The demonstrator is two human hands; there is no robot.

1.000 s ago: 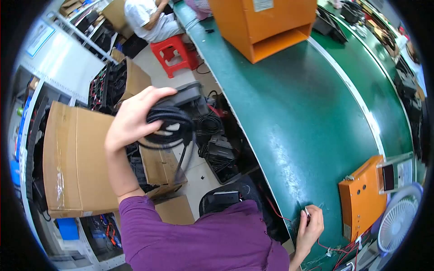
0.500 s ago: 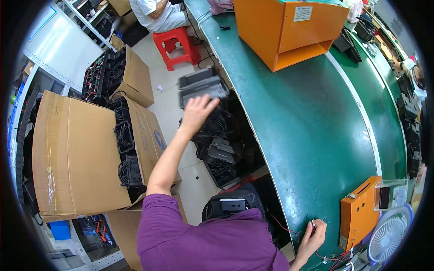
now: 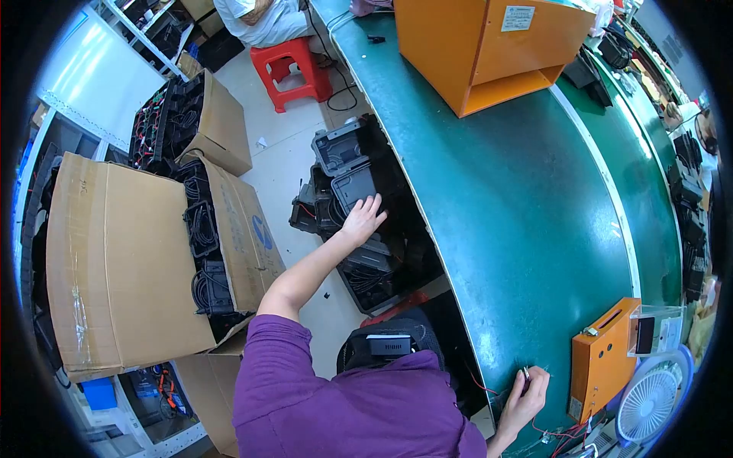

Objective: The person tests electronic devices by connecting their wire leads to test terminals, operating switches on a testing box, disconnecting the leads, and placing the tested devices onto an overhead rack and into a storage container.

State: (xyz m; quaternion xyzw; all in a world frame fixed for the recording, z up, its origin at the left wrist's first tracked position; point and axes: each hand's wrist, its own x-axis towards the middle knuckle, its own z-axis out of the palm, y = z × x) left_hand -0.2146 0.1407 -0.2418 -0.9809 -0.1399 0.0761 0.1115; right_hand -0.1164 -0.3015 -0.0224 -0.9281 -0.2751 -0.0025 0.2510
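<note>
My left hand (image 3: pixel 362 224) reaches down beside the workbench, its fingers over the lower edge of a black plastic case (image 3: pixel 354 185). The case's flap (image 3: pixel 339 148) stands open, and my thumb's hold is hidden. Under and around it, black cases and coiled cables (image 3: pixel 368 276) fill a dark container below the bench edge. On the green bench top my right hand (image 3: pixel 528 401) is closed around a small dark piece with a shiny metal tip. What that piece is, I cannot make out. Thin red wires (image 3: pixel 566 437) lie close to this hand.
Cardboard boxes (image 3: pixel 145 263) of black cabled units stand at left. An orange cabinet (image 3: pixel 489 57) sits on the far bench (image 3: pixel 519 198); a smaller orange box (image 3: pixel 603 359) and a fan (image 3: pixel 649 404) are at right. A person sits on a red stool (image 3: pixel 292 72).
My left hand has moved down and right, lowering the black case from beside the bench onto the other cases. My right hand has stayed nearly in place. The view has shifted slightly.
</note>
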